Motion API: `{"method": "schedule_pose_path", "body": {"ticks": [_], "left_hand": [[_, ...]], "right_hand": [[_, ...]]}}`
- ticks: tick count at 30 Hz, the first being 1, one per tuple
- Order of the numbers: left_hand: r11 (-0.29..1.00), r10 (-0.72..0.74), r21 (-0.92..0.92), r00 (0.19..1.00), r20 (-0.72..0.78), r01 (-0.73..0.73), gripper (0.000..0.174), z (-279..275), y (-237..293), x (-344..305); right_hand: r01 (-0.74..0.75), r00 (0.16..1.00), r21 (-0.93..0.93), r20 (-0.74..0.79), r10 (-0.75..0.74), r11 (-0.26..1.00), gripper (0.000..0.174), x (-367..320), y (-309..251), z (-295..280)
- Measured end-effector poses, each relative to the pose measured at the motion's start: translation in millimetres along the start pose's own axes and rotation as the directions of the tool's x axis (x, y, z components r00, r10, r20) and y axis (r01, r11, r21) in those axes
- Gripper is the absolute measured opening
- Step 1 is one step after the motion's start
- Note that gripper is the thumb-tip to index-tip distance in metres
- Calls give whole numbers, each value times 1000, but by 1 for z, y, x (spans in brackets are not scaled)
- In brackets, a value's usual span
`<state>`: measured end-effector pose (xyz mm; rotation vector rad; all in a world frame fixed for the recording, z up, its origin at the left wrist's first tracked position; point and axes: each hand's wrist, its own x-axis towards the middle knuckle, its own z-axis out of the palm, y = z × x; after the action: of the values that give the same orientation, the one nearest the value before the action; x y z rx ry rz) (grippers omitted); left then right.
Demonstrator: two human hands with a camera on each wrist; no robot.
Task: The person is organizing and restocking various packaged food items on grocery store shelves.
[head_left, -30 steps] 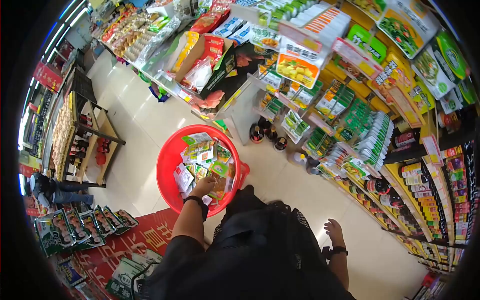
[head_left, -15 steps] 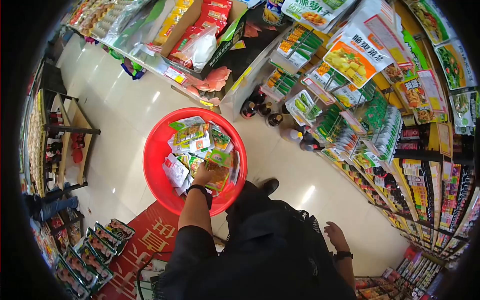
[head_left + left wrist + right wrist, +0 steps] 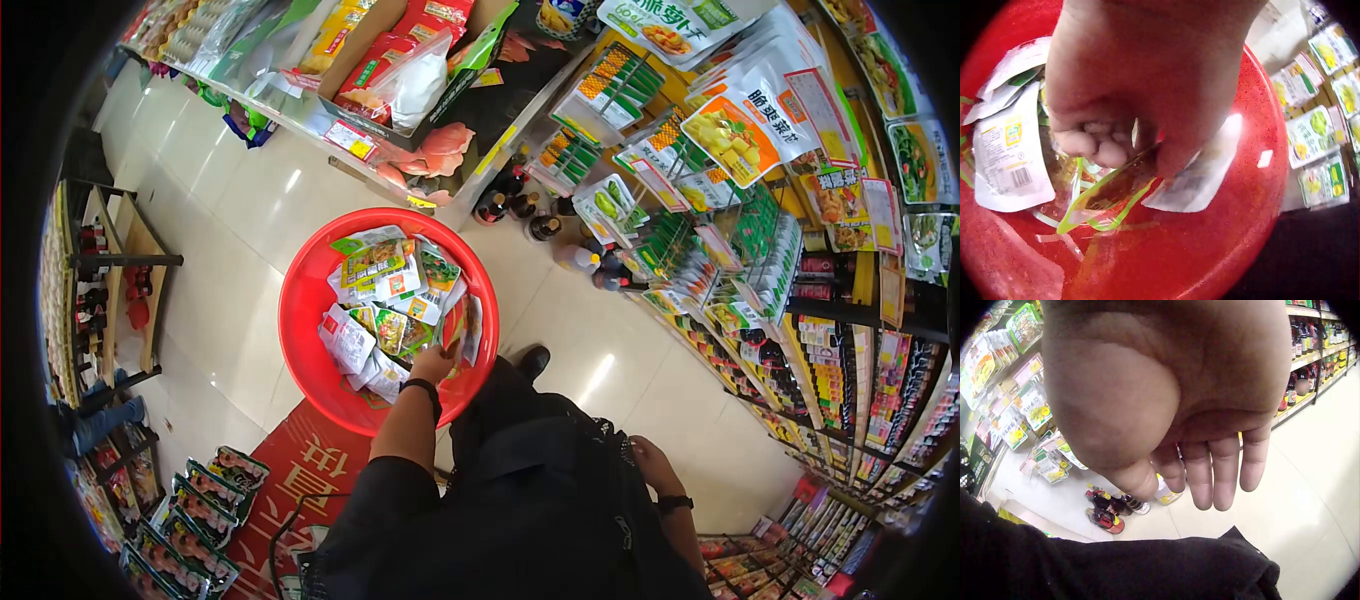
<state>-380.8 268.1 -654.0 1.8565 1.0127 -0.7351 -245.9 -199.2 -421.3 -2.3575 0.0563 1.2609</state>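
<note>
A round red tub (image 3: 292, 300) stands on the floor, with several food pouches (image 3: 375, 270) heaped inside. My left hand (image 3: 432, 365) reaches into its near right side. Thumb and curled fingers pinch the edge of a clear food packet (image 3: 1110, 194) with green borders and brownish contents, turned on edge. Beside it a whitish pouch (image 3: 1200, 184) leans against the tub wall. At the other side of the hand lies a white pouch (image 3: 1013, 156) with a barcode. My right hand (image 3: 1172, 419) hangs by my side, fingers loosely extended, holding nothing.
Hanging pickle packets (image 3: 735, 140) fill the rack at the right. Dark bottles (image 3: 525, 210) stand on the floor beneath it. A display table (image 3: 365, 150) edges the far side. Green bags (image 3: 200, 515) lie by a red mat (image 3: 300, 450), and a wooden stand (image 3: 130, 270) is at the left.
The green-edged packet lay flat under my left hand and is now tipped on edge in its grip. The left hand has shifted right within the tub. My right hand is closer to my body.
</note>
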Motion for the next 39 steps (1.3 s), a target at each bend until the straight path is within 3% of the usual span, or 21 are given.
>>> {"method": "schedule_pose_path", "body": {"ticks": [3,7,11,12,13,16,17,19,21,23,24,25,27,29,31,32,35,36,39], "left_hand": [[990,131,59,987,-89,-126,48,6,8,0],[993,110,-41,991,-76,-114,43,-4,10,2],[995,39,-85,974,-225,-60,44,-33,22,-27],[995,7,-94,942,-334,-41,44,-33,22,-31],[984,35,-153,936,-351,-94,45,-36,20,-35],[951,51,-249,884,-465,-185,48,-45,36,-56],[927,76,-277,852,-519,-252,48,-49,49,-71],[959,91,-184,851,-517,-214,48,-58,83,-97],[890,219,-220,798,-562,-400,49,-48,111,-106],[792,402,-287,814,-419,-539,45,-66,199,-202],[797,470,-200,794,-386,-569,42,-52,208,-188],[797,528,-113,775,-348,-594,39,-38,215,-176],[813,562,-103,818,-123,-574,38,-53,303,-300],[494,847,39,471,-246,-868,36,-6,305,-263],[452,890,278,408,-203,-848,35,20,323,-269],[421,907,388,386,-169,-820,35,28,329,-276],[430,900,436,414,-138,-791,37,39,340,-323],[302,952,485,286,-110,-821,41,45,333,-316],[242,968,388,196,-156,-889,44,54,324,-329]], "right_hand": [[7,1000,-64,-10,-8,998,38,0,-24,-4],[52,999,-79,10,-52,995,37,5,-37,-9],[81,996,-12,42,-80,997,38,24,-18,-11],[119,993,-35,12,-119,992,39,23,-21,-12],[113,994,-93,19,-112,989,41,24,-25,-15],[231,973,-47,-9,-232,972,40,34,-15,-26],[295,955,58,-6,-295,954,40,45,-4,-29],[343,938,131,13,-348,930,41,59,-3,-39],[384,909,299,42,-414,874,44,65,-15,-48],[480,844,428,13,-536,766,43,61,-37,-57],[471,826,482,53,-561,738,47,59,-53,-60],[538,756,487,82,-649,688,55,63,-59,-62],[590,665,554,79,-743,587,64,57,-80,-63],[643,582,556,93,-808,527,77,35,-103,-68],[607,476,698,64,-877,380,82,8,-121,-77],[576,546,704,47,-837,415,86,5,-118,-76],[491,528,768,113,-842,411,84,-15,-115,-89],[570,504,731,49,-862,375,71,-8,-111,-84],[564,534,746,-2,-846,354,56,-5,-111,-74]]}}
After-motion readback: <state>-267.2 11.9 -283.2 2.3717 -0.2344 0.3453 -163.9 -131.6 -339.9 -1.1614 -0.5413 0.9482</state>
